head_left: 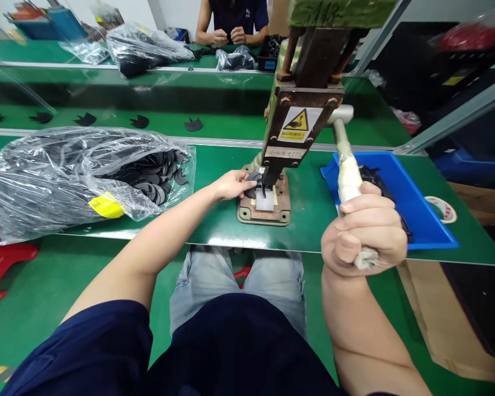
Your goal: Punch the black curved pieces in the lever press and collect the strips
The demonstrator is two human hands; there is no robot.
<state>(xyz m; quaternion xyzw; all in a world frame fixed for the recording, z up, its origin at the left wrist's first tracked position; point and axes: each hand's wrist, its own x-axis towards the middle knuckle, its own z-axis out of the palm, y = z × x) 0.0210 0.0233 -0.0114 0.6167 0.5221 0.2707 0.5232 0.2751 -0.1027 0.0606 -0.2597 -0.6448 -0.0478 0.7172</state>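
- Bag (37,181) of clear plastic lies on its side at the left of the surface (214,231), with its open mouth toward the press. Many loose pieces (150,179) show there; if the left forearm catches the plastic, some could slide out.
- The left hand (231,185) is nearly closed in a pinch, and it has hold of one dark piece (252,179) over the base (246,215) of the press. How firm the pinch is, I cannot tell. The fingertips are just beside the punch (273,173). This seems to me the most serious danger: if the lever comes down too early, a finger could be crushed.
- The press (303,98) carries a warning sign (299,122) with a picture of a hand. If the dark piece sits crooked near the pale plate (265,203), the punch may meet it in a wrong place and spoil it.
- The right hand (367,234) is closed fully around the taped lever (348,170). A slipping grip, or attention turned away from the other hand, could cause a stroke at a bad moment.
- The blue tray (431,223), with dark pieces in it, is near the right hand. A wide pull could knock its rim, and then also push the roll of tape (450,213) just beside it.
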